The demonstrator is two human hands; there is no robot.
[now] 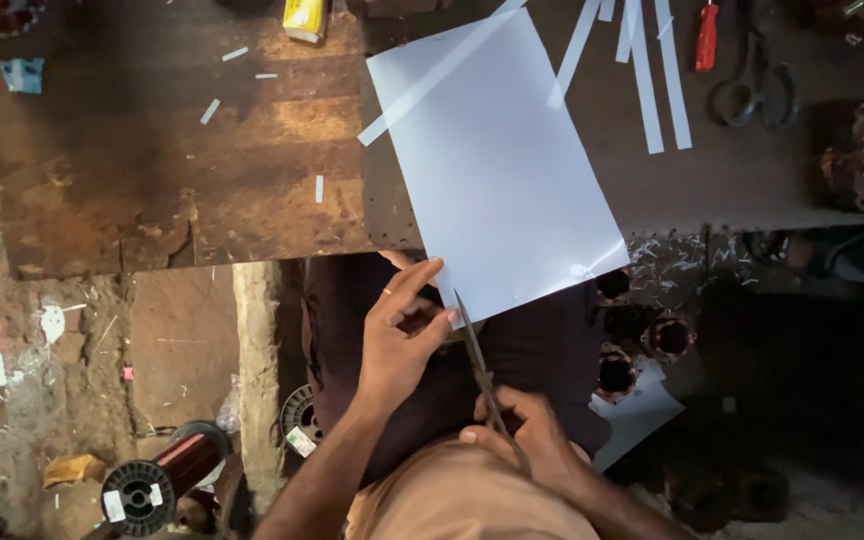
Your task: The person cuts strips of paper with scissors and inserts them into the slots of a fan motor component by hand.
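White sheet (502, 170) between left fingers (422, 300)

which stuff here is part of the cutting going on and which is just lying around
In use:
- large white paper sheet, pinched at its near edge by the left hand
- long metal scissors, held by the right hand

Lying about:
- cut white paper strips
- red-handled screwdriver
- second pair of dark scissors
- copper wire spool
- yellow box
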